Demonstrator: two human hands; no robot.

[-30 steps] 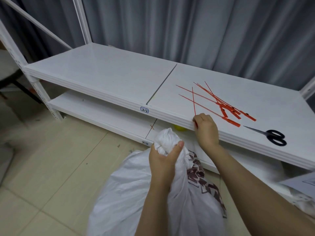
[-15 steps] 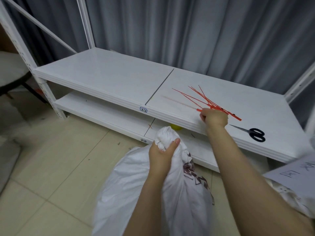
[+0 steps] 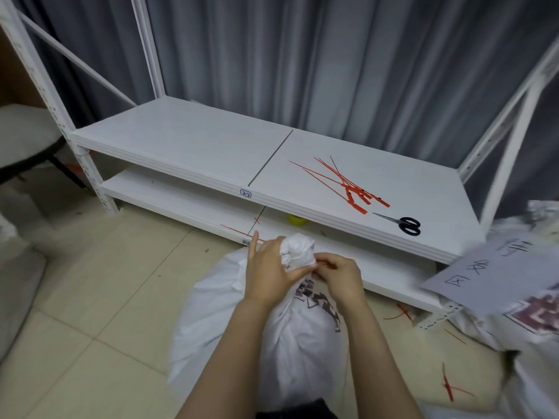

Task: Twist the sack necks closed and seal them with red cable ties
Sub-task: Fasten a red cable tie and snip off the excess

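1. The right hand [image 3: 341, 276] has left the shelf [image 3: 181, 137] and come down to the neck [image 3: 298, 249] of the sack [image 3: 272, 343], which stands on the floor before the shelf.
2. Its fingers pinch a red cable tie [image 3: 326, 265], which lies crosswise against the upright neck (only a short stretch shows).
3. The left hand [image 3: 269, 267] grips the neck, forefinger raised.

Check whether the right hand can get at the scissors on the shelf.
Probably yes. The scissors lie uncovered near the front edge of the shelf, nothing between. But the right hand is pinching a red cable tie at the sack neck, so it would have to let go first.
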